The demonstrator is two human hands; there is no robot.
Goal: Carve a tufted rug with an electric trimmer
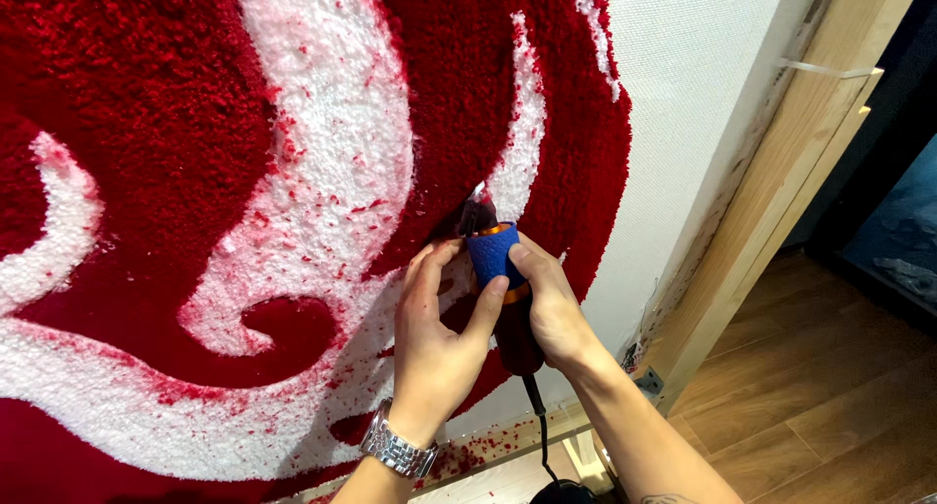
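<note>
Item: tufted rug (146,94), red pile with white curling bands, stretched upright on white backing cloth (683,84) in a wooden frame (781,182).

Tool: 1 corded trimmer (496,260), dark body with a blue grip sleeve and orange rings, pressed tip-first against the rug where a white band narrows into red, near the rug's right edge. Its cord (540,426) is seen running down below the rug.

Hands: 2, both closed on the trimmer. The left hand (434,343) is wrapped about the lower body from the left, thumb laid on the blue sleeve, fingers spread towards the pile; a metal watch (398,450) is worn at the wrist. The right hand (551,309) is clasped on the body from the right, thumb on the sleeve's upper edge.

Progress, as judged: the pile appears fully tufted across the rug. Loose red fluff (322,231) is scattered over the white bands left of and below the trimmer, so edge work there seems largely carried out; clearing of the clippings looks left to do. The state of the bands at the rug's far left cannot be told.

Surface and room: more red clippings (468,455) are gathered on the frame's bottom rail under the rug. Wood plank floor (820,397) is seen right of the rug, with a dark opening beyond.
</note>
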